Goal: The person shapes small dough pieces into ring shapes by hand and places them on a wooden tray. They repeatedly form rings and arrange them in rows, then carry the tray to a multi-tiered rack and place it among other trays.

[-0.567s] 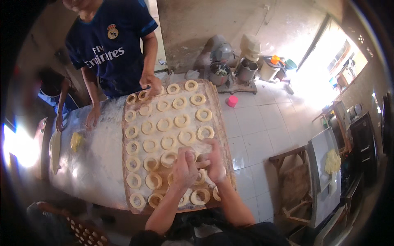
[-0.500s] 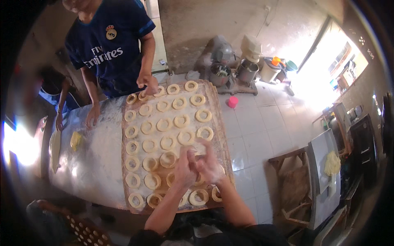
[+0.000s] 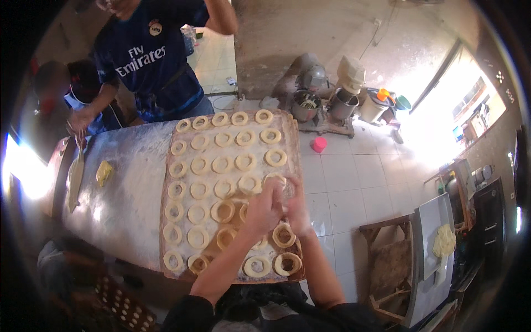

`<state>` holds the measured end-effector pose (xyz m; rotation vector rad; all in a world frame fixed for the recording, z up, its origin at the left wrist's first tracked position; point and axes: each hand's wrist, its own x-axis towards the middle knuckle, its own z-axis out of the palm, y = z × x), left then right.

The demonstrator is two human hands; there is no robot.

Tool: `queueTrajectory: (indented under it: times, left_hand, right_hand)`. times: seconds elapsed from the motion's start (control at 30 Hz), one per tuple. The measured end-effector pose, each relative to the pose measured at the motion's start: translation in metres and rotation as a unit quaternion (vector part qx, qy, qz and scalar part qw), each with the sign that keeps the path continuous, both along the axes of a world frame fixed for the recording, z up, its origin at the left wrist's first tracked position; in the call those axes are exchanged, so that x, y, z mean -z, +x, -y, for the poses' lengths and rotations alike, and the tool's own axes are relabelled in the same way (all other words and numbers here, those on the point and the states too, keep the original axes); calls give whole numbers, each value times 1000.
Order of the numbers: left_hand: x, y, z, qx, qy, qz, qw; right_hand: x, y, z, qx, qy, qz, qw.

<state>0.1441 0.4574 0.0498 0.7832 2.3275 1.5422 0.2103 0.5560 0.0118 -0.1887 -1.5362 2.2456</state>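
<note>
My left hand [image 3: 264, 206] is raised over the floured board [image 3: 290, 130] near its right side, fingers curled closed; what they hold, if anything, is hidden. My right hand [image 3: 297, 209] is beside it, almost meeting it, its fingers smeared by motion. Rows of pale dough rings [image 3: 222, 164] cover the board, some lying around and beneath my hands.
The metal table [image 3: 127, 155] carries a dough strip [image 3: 74, 182] and yellow bag [image 3: 104, 172]. A co-worker [image 3: 146, 77] stands opposite, another person [image 3: 77, 86] behind. Mixers [image 3: 315, 83] line the wall; a pink cup [image 3: 318, 145] is on the floor; a stand [image 3: 387, 260] is right.
My hands have shifted right across the board. The co-worker has lifted one arm high and moved the other hand to the dough strip at left. The view has shifted slightly.
</note>
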Motion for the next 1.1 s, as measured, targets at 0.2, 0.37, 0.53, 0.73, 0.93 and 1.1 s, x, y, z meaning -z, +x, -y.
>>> queueTrajectory:
  times: [0.2,0.37,0.53,0.73,0.93,1.1]
  left_hand:
    - [17,-4,-13,17,-5,12,1000]
    - [23,-11,-30,-19,0,48,999]
    - [52,-42,-23,-54,-243,-114,962]
    - [49,-29,-4,44,-342,-131,930]
    - [49,-26,-5,60,-351,-125,926]
    - [20,-19,14,22,-292,-80,953]
  right_hand:
    - [2,-10,-18,42,115,50,991]
    - [15,-18,-42,30,122,170,977]
    - [9,-15,-51,129,420,319,840]
    - [28,-10,-41,48,529,386,754]
    - [26,-7,-41,28,518,392,759]
    - [23,8,-42,61,469,326,819]
